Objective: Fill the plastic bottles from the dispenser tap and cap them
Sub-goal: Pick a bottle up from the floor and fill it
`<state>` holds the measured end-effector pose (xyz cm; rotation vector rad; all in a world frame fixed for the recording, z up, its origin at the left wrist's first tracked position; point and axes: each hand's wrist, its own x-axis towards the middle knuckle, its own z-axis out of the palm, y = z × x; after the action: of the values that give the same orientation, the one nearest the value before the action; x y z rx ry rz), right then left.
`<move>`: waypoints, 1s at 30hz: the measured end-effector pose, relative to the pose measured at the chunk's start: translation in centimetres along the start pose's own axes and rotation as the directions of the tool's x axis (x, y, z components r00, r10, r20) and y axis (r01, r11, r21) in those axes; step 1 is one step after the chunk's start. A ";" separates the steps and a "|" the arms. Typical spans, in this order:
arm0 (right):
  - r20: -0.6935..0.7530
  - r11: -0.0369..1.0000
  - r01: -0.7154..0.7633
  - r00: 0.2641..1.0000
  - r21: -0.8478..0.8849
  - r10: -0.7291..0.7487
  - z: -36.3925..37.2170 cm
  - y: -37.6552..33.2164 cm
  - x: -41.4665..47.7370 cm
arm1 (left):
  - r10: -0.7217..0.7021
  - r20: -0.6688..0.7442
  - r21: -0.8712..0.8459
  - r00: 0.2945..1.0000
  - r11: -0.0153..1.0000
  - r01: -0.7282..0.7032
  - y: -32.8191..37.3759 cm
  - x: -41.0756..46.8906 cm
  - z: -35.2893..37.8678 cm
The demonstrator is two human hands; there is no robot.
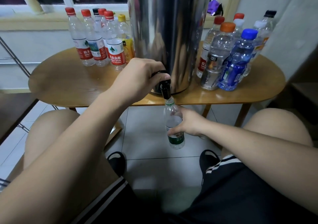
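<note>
Both closed — left grip (141, 79) round the tap (166, 89), right grip (188, 123) round the uncapped bottle (177, 140) beneath.

The left grip (142, 79) is held up in the middle of the view, back of the hand upward. Its fingers curl down over the black plastic tap lever (159, 72), with the thumb tip lying at the lever's near end. Its bare forearm runs back toward the lower left, the wrist slightly bent. The right grip (189, 124) sits lower, wrapped round the clear plastic bottle with a green label (177, 140). The thumb crosses the front just above the label and the index finger stretches up along the bottle's shoulder. The bare right forearm reaches in from the lower right, nearly straight.
</note>
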<state>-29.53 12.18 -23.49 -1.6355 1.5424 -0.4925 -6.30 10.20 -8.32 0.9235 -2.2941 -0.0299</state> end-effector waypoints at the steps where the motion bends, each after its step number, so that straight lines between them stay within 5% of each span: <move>1: -0.009 1.000 -0.007 1.000 0.013 0.007 0.2 0.2 0.0 | 0.015 -0.002 0.016 1.000 1.000 -0.015 0.1 0.0 0.0; 30: -0.091 0.993 -0.039 0.995 0.109 0.049 3.1 0.4 0.8 | 0.052 -0.151 0.022 0.987 0.999 -0.050 0.4 -1.8 1.1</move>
<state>-27.32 12.37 -25.84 -1.5123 1.5892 -0.6246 -6.29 11.39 -10.09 0.8463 -2.1788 0.0810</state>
